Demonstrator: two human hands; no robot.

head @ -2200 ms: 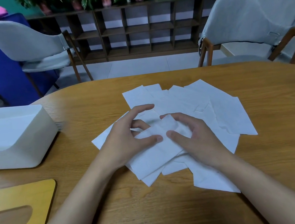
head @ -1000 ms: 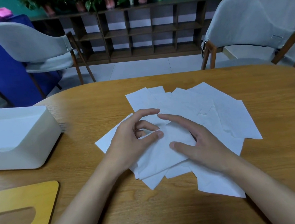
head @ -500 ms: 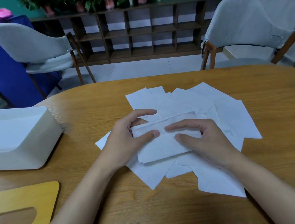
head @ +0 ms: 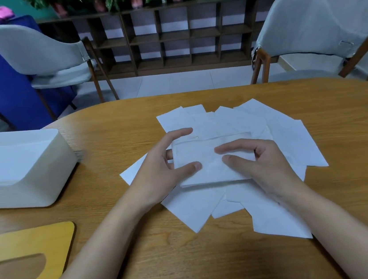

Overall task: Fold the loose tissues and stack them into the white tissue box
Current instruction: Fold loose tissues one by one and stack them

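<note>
While I stood by, the wooden table carried the open-topped white tissue box at its left edge, a fan of loose tissues across its middle, and a yellow lid at the near-left corner. On that fan, near the table's centre, was one folded tissue. The left hand pinched its left end, thumb on top, fingers beneath, forefinger stretched out. The right hand held its right end, thumb and forefinger curved close together on top; its other fingers I couldn't see.
</note>
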